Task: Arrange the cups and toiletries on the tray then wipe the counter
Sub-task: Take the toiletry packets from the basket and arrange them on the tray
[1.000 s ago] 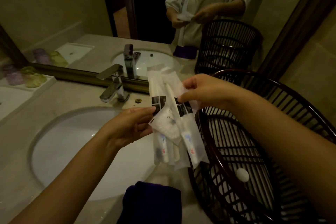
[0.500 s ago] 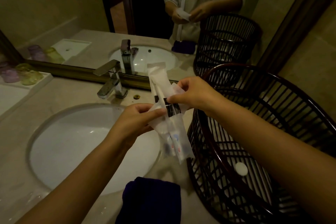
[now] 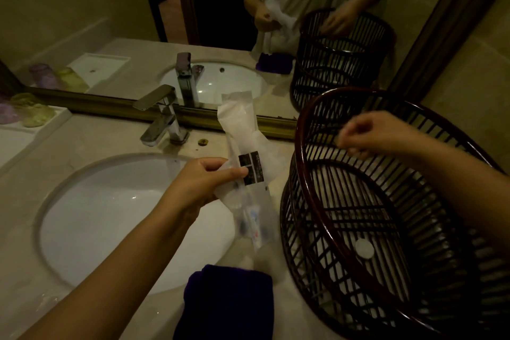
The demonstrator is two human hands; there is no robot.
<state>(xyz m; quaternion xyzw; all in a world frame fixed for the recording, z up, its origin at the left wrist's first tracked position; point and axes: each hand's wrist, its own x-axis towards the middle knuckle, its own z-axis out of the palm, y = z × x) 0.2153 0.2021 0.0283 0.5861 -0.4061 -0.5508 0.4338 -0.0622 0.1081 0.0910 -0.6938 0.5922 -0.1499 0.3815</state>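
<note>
My left hand (image 3: pixel 205 183) is closed around a bunch of wrapped toiletry packets (image 3: pixel 249 171), long clear and white sleeves that stand upright over the right edge of the sink. Blurred, my right hand (image 3: pixel 378 135) hovers over the far rim of the dark slatted basket (image 3: pixel 302 157) with its fingers curled; whether it pinches anything is unclear. A small white round item (image 3: pixel 364 248) lies on the basket's floor. At the far left a white tray (image 3: pixel 47 130) carries a purple cup (image 3: pixel 8 113) and a green cup (image 3: pixel 36 116).
A folded dark blue cloth (image 3: pixel 229 301) lies on the counter's near edge between sink and basket. The oval basin (image 3: pixel 110 215) and chrome faucet (image 3: pixel 162 119) fill the middle. A mirror runs along the back, and the wall closes in on the right.
My right hand has let go of the packets and swung right over the basket. The left hand now holds the whole bunch alone, gathered closer together.
</note>
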